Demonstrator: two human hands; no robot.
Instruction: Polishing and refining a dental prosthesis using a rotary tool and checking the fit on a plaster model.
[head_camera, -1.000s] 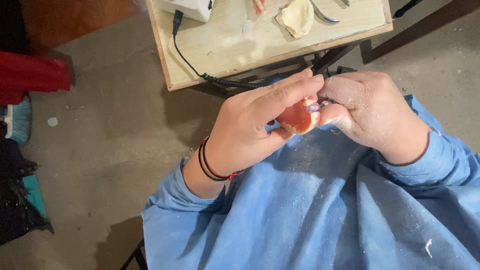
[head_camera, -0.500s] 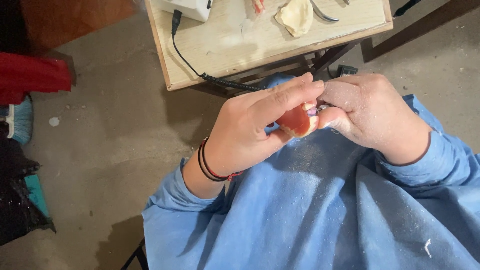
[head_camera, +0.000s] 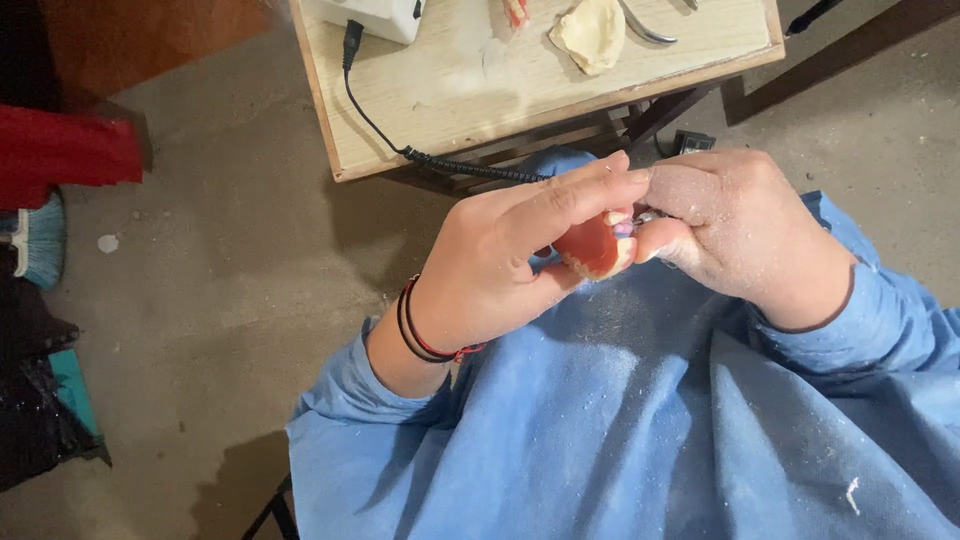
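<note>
Both hands, left hand (head_camera: 500, 270) and right hand (head_camera: 745, 230), keep their grip clenched on a pink denture (head_camera: 592, 245).

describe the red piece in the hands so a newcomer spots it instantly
Below the pale wooden table, over the blue fabric lap, the left hand and dust-covered right hand meet. Pinched between them sits a small rounded red-pink piece with a whitish edge, the only red thing there.

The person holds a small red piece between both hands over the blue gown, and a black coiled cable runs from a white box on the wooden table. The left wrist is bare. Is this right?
Not quite. In the head view, the left wrist is not bare: it wears thin black and red bands. The rest holds: both hands hold the small red piece over the blue gown, and the black coiled cable runs from the white box on the wooden table.
</note>
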